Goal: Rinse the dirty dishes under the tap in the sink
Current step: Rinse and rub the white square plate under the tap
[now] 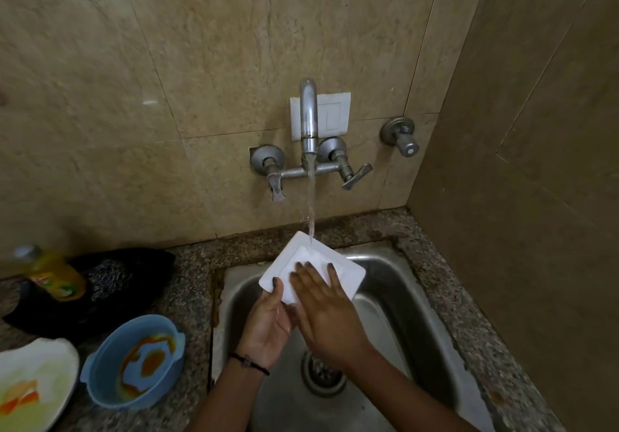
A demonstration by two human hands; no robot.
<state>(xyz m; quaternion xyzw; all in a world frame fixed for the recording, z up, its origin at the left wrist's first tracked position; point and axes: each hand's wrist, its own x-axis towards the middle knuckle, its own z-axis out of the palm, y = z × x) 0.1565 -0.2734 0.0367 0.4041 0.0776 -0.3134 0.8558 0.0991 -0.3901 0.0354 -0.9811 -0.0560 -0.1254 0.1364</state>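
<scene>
**Head view.** A white square plate (294, 254) is held tilted over the steel sink (395, 284). Its far corner lies under the stream of water (312, 203) falling from the wall tap (308, 113). The left hand (268, 317) grasps the plate's near corner, thumb on top (its fingers are hidden beneath). The right hand (326, 307) lies flat on the plate's face, fingers (310, 272) straight and released. On the granite bench (191, 297), at 9 o'clock from the sink, stands a stained blue bowl (100, 361). At 8 o'clock lies a soiled round plate (50, 354), and at 10 o'clock a yellow bottle (55, 274) stands before a black cloth (134, 264).
</scene>
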